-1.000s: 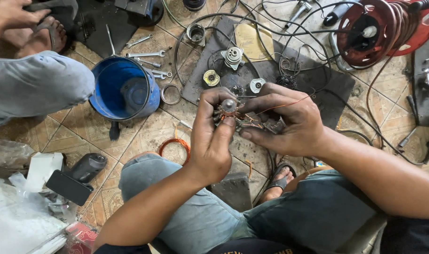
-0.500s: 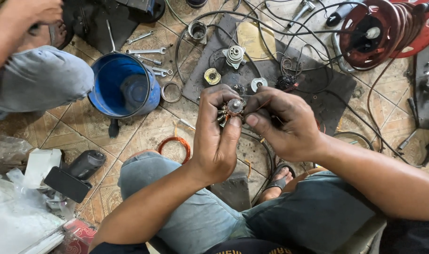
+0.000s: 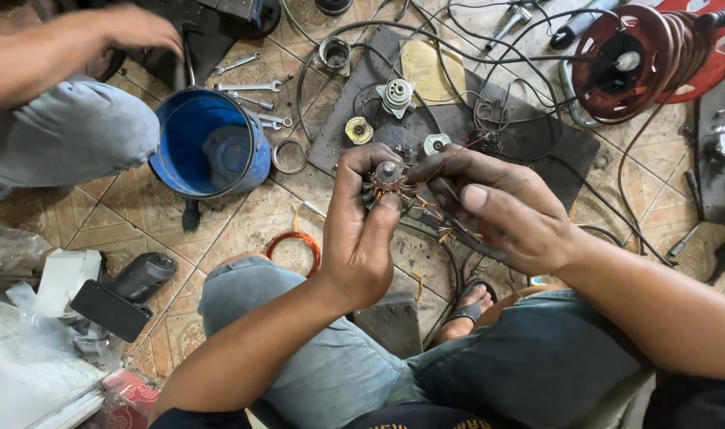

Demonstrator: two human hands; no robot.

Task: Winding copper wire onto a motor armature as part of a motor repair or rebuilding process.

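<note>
Since before, your right hand point(image 3: 505, 210) is sliding right; your left hand point(image 3: 362, 230) is pinching the motor rotor point(image 3: 388, 181), shaft pointing up, over tiled floor point(image 3: 243, 226)

blue bucket point(image 3: 211, 143), red cable reel point(image 3: 656, 56), orange wire coil point(image 3: 295, 248) — beige patterned floor tiles point(image 3: 235, 218).

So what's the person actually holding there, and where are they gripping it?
The left hand holds a small motor armature by its sides, fingertips around the copper-wound core. The right hand pinches a thin wire running from it.
</note>
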